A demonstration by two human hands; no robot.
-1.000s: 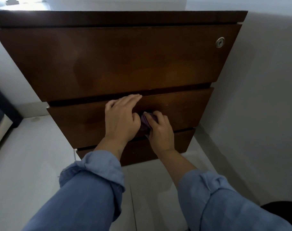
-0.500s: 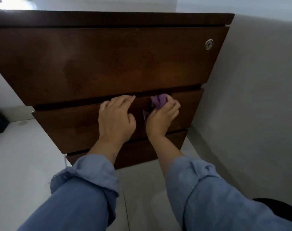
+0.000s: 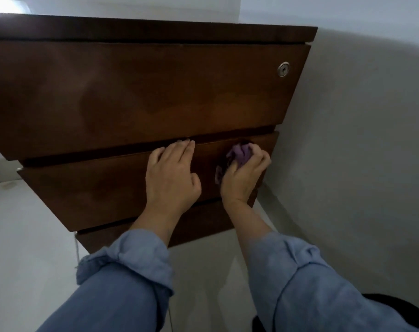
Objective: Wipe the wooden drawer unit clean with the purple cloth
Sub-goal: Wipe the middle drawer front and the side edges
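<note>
A dark wooden drawer unit (image 3: 136, 92) with three drawer fronts fills the upper middle of the head view. My left hand (image 3: 171, 178) lies flat on the middle drawer front, its fingertips at that drawer's top edge. My right hand (image 3: 243, 178) grips a crumpled purple cloth (image 3: 238, 155) and presses it against the right end of the middle drawer, close to the top corner. Part of the cloth hangs out to the left of my fingers.
A round metal lock (image 3: 283, 69) sits at the top drawer's right end. A grey wall (image 3: 359, 140) stands right beside the unit. Pale floor (image 3: 24, 236) spreads to the left and below. A dark object (image 3: 400, 307) lies at the bottom right.
My right hand has carried the cloth up and to the right along the middle drawer, from near its centre to its right end. My left hand stays flat on the same drawer.
</note>
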